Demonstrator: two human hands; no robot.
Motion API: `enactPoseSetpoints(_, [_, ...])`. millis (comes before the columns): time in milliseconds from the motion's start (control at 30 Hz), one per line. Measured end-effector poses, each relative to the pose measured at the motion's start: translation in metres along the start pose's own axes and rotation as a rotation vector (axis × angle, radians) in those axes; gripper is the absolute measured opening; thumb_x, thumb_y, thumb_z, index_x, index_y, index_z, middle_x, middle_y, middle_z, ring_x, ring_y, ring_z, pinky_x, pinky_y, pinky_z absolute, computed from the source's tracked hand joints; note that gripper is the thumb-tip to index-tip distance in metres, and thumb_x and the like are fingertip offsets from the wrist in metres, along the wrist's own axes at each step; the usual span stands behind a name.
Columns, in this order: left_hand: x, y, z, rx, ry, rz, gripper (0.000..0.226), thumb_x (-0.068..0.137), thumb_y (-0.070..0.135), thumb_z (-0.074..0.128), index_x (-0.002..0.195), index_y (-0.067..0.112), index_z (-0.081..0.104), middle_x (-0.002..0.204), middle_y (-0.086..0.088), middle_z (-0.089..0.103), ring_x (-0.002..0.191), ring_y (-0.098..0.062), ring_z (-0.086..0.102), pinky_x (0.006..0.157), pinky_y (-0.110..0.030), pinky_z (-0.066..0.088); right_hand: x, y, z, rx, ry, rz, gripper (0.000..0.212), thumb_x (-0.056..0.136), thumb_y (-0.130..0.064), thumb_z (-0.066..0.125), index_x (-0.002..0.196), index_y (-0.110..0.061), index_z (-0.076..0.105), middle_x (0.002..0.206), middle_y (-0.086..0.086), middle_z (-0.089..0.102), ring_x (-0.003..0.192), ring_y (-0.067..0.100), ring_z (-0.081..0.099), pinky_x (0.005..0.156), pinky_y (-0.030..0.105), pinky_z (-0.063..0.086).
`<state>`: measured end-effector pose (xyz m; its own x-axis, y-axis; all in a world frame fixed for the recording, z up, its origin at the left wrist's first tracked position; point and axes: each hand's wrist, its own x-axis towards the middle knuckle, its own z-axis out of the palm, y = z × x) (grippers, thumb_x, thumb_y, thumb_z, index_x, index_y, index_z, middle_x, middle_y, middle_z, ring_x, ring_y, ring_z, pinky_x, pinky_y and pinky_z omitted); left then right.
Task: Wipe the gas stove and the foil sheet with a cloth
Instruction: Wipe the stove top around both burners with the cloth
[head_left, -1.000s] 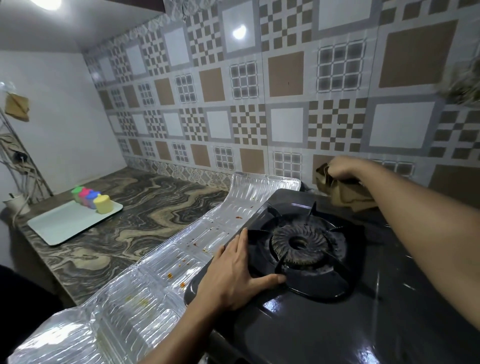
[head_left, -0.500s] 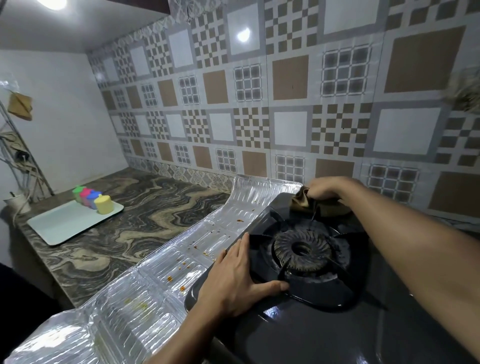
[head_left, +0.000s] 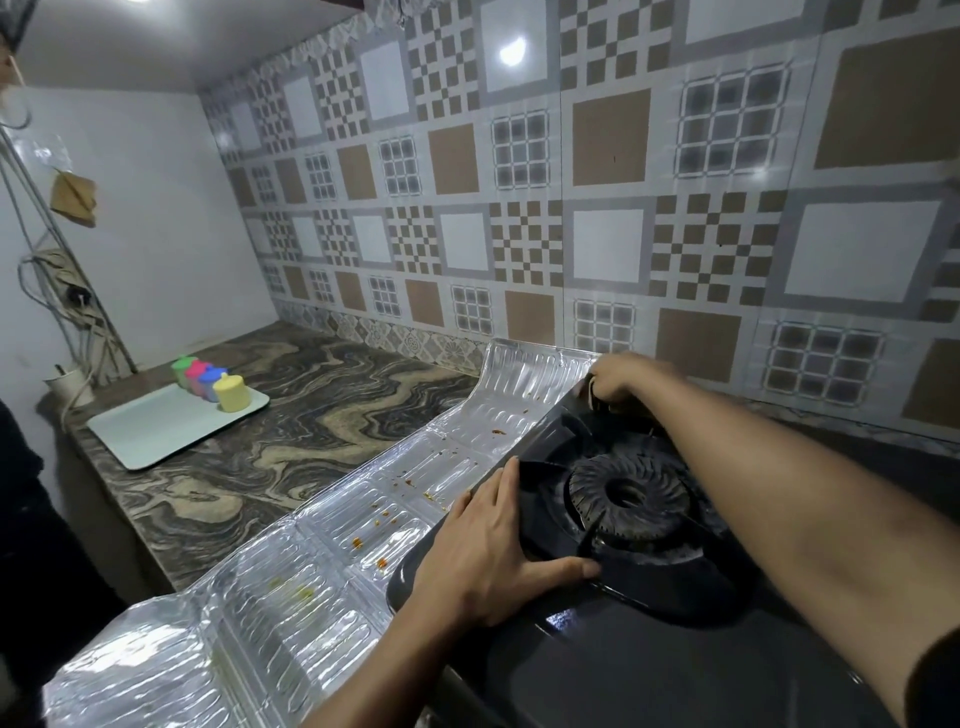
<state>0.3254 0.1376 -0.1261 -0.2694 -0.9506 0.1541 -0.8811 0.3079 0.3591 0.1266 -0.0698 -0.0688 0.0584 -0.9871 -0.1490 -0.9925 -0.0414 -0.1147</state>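
My left hand (head_left: 491, 553) was flat and spread on the near left edge of the gas stove (head_left: 649, 649), thumb stretched toward the burner (head_left: 631, 499), not gripping anything. My right hand (head_left: 621, 382) was reaching over the burner to the stove's back left corner, fingers curled shut on the cloth (head_left: 597, 401), which was mostly hidden under my hand. The foil sheet (head_left: 322, 566) lay along the stove's left side on the marble counter (head_left: 291, 436), dotted with orange crumbs, its far end curling up.
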Motion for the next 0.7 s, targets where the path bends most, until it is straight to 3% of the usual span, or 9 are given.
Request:
enactPoseSetpoints(67, [0.000, -0.001, 0.001, 0.007, 0.006, 0.002, 0.127, 0.056, 0.092, 0.041, 0.153, 0.022, -0.001, 0.160, 0.006, 0.015, 0.144, -0.015, 0.019, 0.118, -0.031, 0.018, -0.001, -0.005, -0.010, 0.002, -0.084, -0.027, 0.025, 0.078, -0.013, 0.048, 0.100, -0.010, 0.061, 0.109, 0.010, 0.062, 0.096, 0.029, 0.061, 0.089, 0.045, 0.052])
enactPoseSetpoints(200, [-0.002, 0.004, -0.002, 0.009, 0.010, 0.019, 0.124, 0.059, 0.088, 0.044, 0.153, 0.021, -0.001, 0.160, 0.006, 0.014, 0.144, -0.012, 0.016, 0.117, -0.026, 0.013, -0.008, -0.011, -0.030, 0.048, -0.210, -0.049, 0.027, 0.080, -0.013, 0.051, 0.104, -0.007, 0.062, 0.104, 0.012, 0.064, 0.091, 0.028, 0.064, 0.088, 0.041, 0.055])
enactPoseSetpoints(267, [-0.003, 0.006, -0.005, 0.010, 0.013, 0.022, 0.123, 0.061, 0.085, 0.048, 0.153, 0.020, -0.001, 0.160, 0.007, 0.013, 0.144, -0.010, 0.015, 0.116, -0.025, 0.011, -0.005, -0.014, -0.034, 0.096, -0.080, -0.058, 0.025, 0.086, -0.010, 0.048, 0.108, -0.005, 0.059, 0.103, 0.012, 0.062, 0.091, 0.028, 0.062, 0.084, 0.040, 0.055])
enactPoseSetpoints(400, [-0.003, 0.006, -0.006, 0.008, -0.005, 0.010, 0.122, 0.065, 0.082, 0.053, 0.153, 0.019, -0.002, 0.161, 0.007, 0.011, 0.144, -0.009, 0.013, 0.117, -0.026, 0.011, 0.005, -0.019, -0.028, 0.164, 0.233, -0.077, 0.026, 0.087, -0.004, 0.046, 0.110, -0.008, 0.057, 0.098, 0.011, 0.058, 0.083, 0.025, 0.056, 0.065, 0.031, 0.046])
enactPoseSetpoints(467, [-0.003, 0.007, -0.007, 0.008, -0.006, 0.018, 0.124, 0.061, 0.085, 0.050, 0.153, 0.020, -0.001, 0.160, 0.007, 0.014, 0.142, -0.009, 0.015, 0.115, -0.024, 0.012, 0.008, -0.026, -0.015, 0.134, 0.141, -0.108, 0.031, 0.086, -0.003, 0.046, 0.113, -0.007, 0.059, 0.099, 0.012, 0.060, 0.087, 0.026, 0.058, 0.068, 0.033, 0.048])
enactPoseSetpoints(600, [-0.002, 0.004, -0.005, -0.021, 0.023, 0.021, 0.124, 0.060, 0.085, 0.050, 0.153, 0.024, -0.004, 0.159, 0.009, 0.018, 0.141, -0.010, 0.018, 0.113, -0.024, 0.015, -0.002, -0.045, 0.000, 0.060, -0.074, -0.218, 0.024, 0.083, -0.007, 0.046, 0.102, -0.008, 0.060, 0.111, 0.011, 0.060, 0.102, 0.029, 0.057, 0.092, 0.042, 0.049])
enactPoseSetpoints(700, [-0.003, 0.004, -0.004, -0.044, 0.048, 0.056, 0.121, 0.059, 0.084, 0.051, 0.152, 0.028, -0.004, 0.156, 0.012, 0.023, 0.138, -0.006, 0.020, 0.111, -0.021, 0.017, -0.011, -0.045, -0.011, 0.215, -0.228, -0.218, 0.025, 0.089, -0.008, 0.042, 0.107, -0.007, 0.060, 0.109, 0.013, 0.060, 0.097, 0.029, 0.059, 0.087, 0.041, 0.052])
